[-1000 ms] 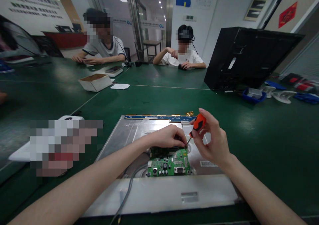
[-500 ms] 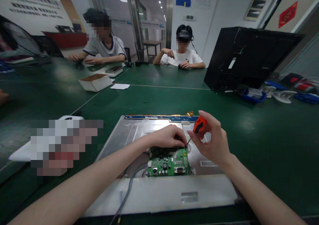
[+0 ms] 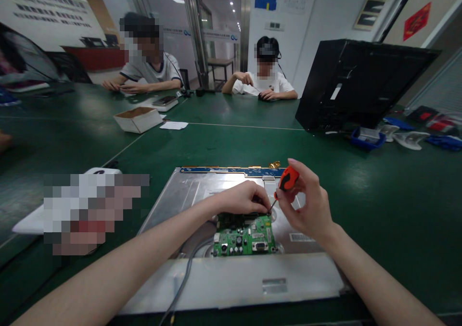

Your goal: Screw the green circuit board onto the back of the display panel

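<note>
My right hand (image 3: pixel 309 198) grips the orange and black handle of a screwdriver (image 3: pixel 288 178) between thumb and fingers. Its thin shaft slants down to the upper right corner of a green circuit board (image 3: pixel 245 237). There, the fingertips of my left hand (image 3: pixel 249 198) are pinched together beside the screwdriver's tip; whatever they hold is hidden. The board lies on the metal back of a flat display panel (image 3: pixel 169 203), which has a blue strip board (image 3: pixel 216 170) along its far edge. Grey cables (image 3: pixel 187 273) run from the board's left side towards me.
A black monitor (image 3: pixel 357 83) stands at the right, near a blue tray (image 3: pixel 367 138) of small items. Beyond the panel are a white open box (image 3: pixel 139 119) and a paper sheet (image 3: pixel 173 125). Two people (image 3: pixel 149 61) sit across the green table (image 3: pixel 231 143). A blurred-out item lies at left.
The screwdriver handle has turned slightly in my right hand, and the thumb and fingers have shifted on it. My left hand stays in place.
</note>
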Available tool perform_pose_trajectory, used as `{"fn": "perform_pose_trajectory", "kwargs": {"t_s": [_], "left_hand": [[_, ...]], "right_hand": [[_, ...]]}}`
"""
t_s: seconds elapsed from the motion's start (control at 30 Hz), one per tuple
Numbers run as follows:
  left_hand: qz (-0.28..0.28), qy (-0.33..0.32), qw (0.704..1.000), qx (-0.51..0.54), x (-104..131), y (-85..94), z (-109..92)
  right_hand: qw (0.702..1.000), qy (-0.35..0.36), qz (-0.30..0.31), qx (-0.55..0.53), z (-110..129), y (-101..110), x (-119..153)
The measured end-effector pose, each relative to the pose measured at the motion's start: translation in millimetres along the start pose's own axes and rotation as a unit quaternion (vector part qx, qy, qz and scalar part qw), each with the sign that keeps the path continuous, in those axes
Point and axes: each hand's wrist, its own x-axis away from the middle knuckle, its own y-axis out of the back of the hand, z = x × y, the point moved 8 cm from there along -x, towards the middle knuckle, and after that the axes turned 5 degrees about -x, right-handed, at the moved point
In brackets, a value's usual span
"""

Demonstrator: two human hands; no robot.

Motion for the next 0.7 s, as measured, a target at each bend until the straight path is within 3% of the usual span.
{"fn": "perform_pose_trajectory", "kwargs": {"t_s": [0.7], "left_hand": [[0.004,-0.003,1.000,-0.004,-0.1,-0.9,-0.3]], "right_hand": [[1.000,-0.008,0.004,-0.009,-1.3,0.4,-0.3]]}}
